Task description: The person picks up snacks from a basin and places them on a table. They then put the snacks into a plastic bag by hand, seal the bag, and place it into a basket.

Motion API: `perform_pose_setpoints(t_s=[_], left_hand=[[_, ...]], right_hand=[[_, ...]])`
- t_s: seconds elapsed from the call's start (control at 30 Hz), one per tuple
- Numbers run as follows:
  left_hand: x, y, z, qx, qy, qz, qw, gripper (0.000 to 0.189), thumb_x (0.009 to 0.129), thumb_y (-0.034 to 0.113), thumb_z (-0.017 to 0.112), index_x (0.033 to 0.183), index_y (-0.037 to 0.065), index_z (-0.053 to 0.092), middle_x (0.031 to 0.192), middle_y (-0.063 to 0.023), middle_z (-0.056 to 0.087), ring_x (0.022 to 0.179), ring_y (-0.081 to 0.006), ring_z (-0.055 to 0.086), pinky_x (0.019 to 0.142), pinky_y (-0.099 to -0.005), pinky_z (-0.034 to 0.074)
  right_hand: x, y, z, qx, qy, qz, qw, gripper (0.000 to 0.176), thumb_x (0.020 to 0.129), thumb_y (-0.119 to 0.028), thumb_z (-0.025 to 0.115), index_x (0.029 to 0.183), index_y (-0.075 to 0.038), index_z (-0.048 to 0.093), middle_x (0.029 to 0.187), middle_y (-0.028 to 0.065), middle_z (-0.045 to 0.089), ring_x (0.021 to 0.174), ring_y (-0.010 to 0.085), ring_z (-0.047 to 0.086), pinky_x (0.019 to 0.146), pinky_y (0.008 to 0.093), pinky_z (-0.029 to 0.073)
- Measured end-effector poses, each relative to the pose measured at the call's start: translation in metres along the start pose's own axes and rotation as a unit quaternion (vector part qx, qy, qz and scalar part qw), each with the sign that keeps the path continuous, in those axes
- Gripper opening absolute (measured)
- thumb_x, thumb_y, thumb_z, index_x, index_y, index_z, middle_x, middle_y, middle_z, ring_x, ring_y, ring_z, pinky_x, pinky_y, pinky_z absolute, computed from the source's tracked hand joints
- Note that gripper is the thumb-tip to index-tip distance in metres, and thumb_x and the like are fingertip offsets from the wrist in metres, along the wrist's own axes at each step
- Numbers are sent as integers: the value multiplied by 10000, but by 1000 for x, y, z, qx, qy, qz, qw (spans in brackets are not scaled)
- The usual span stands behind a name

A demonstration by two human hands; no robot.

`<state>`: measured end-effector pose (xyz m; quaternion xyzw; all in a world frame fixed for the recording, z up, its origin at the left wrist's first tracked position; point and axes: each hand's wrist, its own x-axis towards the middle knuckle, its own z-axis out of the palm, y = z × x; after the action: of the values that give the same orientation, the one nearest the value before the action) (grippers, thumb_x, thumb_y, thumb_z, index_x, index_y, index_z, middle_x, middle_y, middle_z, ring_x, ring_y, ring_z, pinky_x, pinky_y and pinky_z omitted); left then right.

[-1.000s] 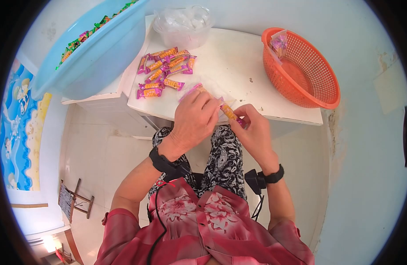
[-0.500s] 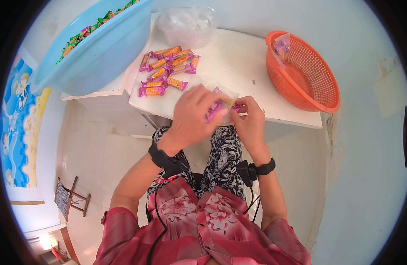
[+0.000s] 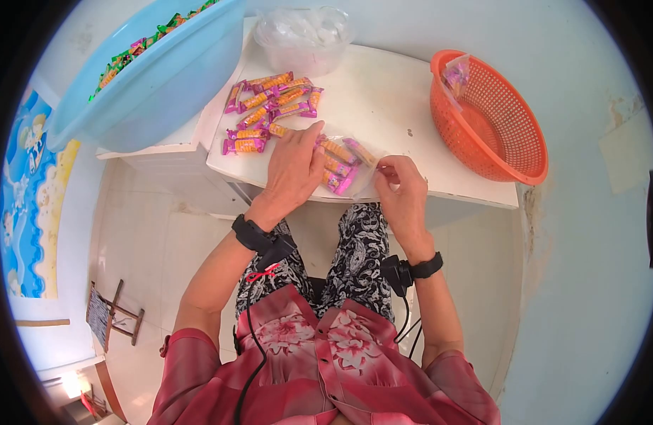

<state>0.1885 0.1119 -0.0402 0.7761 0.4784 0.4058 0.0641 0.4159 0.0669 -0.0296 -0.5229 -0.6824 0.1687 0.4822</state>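
A clear plastic bag (image 3: 356,185) lies at the table's front edge with several purple-and-yellow wrapped snacks (image 3: 335,167) inside. My right hand (image 3: 404,202) pinches the bag's right edge between thumb and fingers. To the left of the bag, my left hand (image 3: 291,170) is open over the tabletop, fingers stretched forward and partly covering a wrapped snack (image 3: 277,129) from the loose pile. The rest of that pile of wrapped snacks (image 3: 257,115) is spread just beyond and left of my left hand.
An orange basket (image 3: 514,134) at the right holds a filled clear bag (image 3: 456,76). At the back of the white table (image 3: 383,85) sits a clear tub (image 3: 305,60) with plastic bags. A large blue basin (image 3: 170,92) of green-wrapped pieces stands at the left.
My left hand has moved off the bag, leftward to the pile's near edge. The bag now rests lower on the table with its snacks in plain view; my right hand stays at its edge.
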Motion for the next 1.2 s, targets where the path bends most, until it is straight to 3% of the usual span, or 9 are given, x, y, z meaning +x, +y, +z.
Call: perform_pose_setpoints(t_s=[0.3,0.5,0.6,0.7,0.8,0.9,1.1,1.2], left_hand=[[1,2,4,-52,-24,-27,998,544,995,55,595,1533,9,530,1263,-204,714,1072,-365,664,942,-453,534],[0,-2,1,-69,-10,-24,997,563,1005,63,609,1553,-3,498,1309,-207,697,1147,-363,660,967,-445,534],[-3,3,-11,-24,14,17,999,549,1003,72,631,1534,-6,513,1336,-219,676,1167,-386,643,1002,-458,515],[-12,7,-23,5,32,33,999,542,986,68,654,1509,-6,534,1325,-218,668,1184,-401,624,1031,-470,496],[-28,10,-32,35,30,18,999,557,955,53,671,1495,-5,547,1288,-207,669,1190,-400,615,1041,-477,490],[-37,12,-33,51,8,-1,999,570,937,46,673,1491,-5,549,1259,-192,669,1186,-392,614,1034,-485,491],[-25,1,-25,49,0,7,999,559,955,43,650,1504,17,550,1207,-161,700,1153,-374,625,1000,-482,499],[-12,-9,-19,30,-6,24,999,552,969,36,635,1516,46,561,1124,-141,725,1081,-356,646,950,-468,514]], right_hand=[[5,23,17,38,22,-43,998,157,956,76,657,1092,5,685,1037,169,745,855,323,730,806,377,582],[-1,16,0,31,5,-20,999,181,956,93,637,1094,-16,680,939,114,758,828,249,722,752,320,552],[-4,10,-12,24,0,-51,998,200,958,98,632,1105,-27,684,999,113,766,808,209,712,725,305,552],[2,10,-17,32,41,-95,994,262,918,89,658,1143,-39,703,1070,123,765,884,246,716,781,347,569],[16,6,-24,-148,28,-128,980,319,876,40,689,1184,-43,716,1120,134,756,987,296,698,865,402,566],[26,13,-21,-133,-30,-116,984,357,848,-15,709,1202,-59,726,1086,116,762,1069,333,673,926,428,545],[26,21,-3,-131,-45,-61,988,229,847,-51,737,1074,-82,743,904,66,731,906,297,661,799,423,538],[18,20,-3,-144,-41,-86,985,136,833,-59,752,963,-77,715,847,61,695,821,287,636,733,430,511]])
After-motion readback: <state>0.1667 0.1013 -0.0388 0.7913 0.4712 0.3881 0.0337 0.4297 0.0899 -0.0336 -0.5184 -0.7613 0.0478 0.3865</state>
